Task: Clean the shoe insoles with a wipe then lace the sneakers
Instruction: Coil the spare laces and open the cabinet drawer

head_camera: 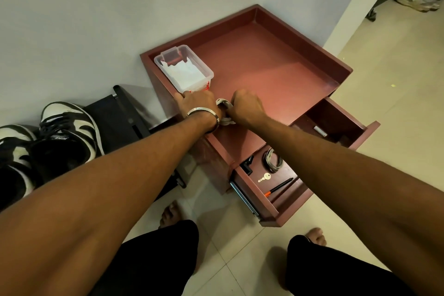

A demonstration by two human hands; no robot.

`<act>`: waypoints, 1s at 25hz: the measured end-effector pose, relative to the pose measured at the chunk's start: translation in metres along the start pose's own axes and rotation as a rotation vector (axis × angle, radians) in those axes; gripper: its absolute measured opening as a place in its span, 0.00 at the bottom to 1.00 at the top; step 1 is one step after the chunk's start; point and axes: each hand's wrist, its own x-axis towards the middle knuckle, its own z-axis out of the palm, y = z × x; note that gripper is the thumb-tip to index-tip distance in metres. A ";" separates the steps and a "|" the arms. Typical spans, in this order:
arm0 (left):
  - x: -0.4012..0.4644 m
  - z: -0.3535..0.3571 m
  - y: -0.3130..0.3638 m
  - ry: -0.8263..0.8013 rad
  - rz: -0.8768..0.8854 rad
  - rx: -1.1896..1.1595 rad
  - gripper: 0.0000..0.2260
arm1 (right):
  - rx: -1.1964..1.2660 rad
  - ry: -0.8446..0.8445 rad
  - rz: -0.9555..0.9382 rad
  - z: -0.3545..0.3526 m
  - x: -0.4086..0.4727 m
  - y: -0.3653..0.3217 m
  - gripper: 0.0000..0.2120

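Two black-and-white sneakers (48, 142) stand on a dark rack at the left, beside the wall. A clear plastic box (183, 68) with white wipes inside sits at the back left of the reddish-brown cabinet top (276, 65). My left hand (199, 106), with a metal bangle on the wrist, rests at the near end of that box, fingers on its rim. My right hand (246, 107) is curled into a fist just to the right and grips a white lace (224, 113), which shows between both hands. The insoles are not in view.
The cabinet's drawer (269, 190) is pulled out toward me, holding a key (264, 177), a pen (280, 187), a coiled cable and a small black part. The cabinet top has a raised rim. Pale tiled floor lies to the right; another pair of shoes sits far back right.
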 end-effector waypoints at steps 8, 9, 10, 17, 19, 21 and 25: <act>-0.008 0.005 0.004 0.074 0.036 -0.018 0.12 | 0.027 0.035 -0.001 -0.002 -0.012 0.005 0.07; -0.009 0.003 0.008 0.063 0.043 -0.049 0.13 | 0.037 0.035 0.008 -0.005 -0.015 0.008 0.07; -0.011 -0.001 0.012 0.050 0.050 -0.082 0.14 | 0.049 0.039 0.014 -0.007 -0.019 0.013 0.07; -0.038 -0.015 0.051 -0.097 0.144 -0.326 0.16 | 0.083 0.099 0.043 -0.031 -0.054 0.061 0.18; -0.051 -0.019 0.063 -0.142 0.145 -0.380 0.13 | 0.088 0.087 0.070 -0.039 -0.068 0.074 0.18; -0.062 -0.019 0.073 -0.175 0.147 -0.420 0.12 | 0.097 0.087 0.098 -0.043 -0.078 0.086 0.18; -0.086 -0.011 0.089 -0.232 0.169 -0.466 0.12 | 0.060 0.043 0.137 -0.047 -0.094 0.108 0.11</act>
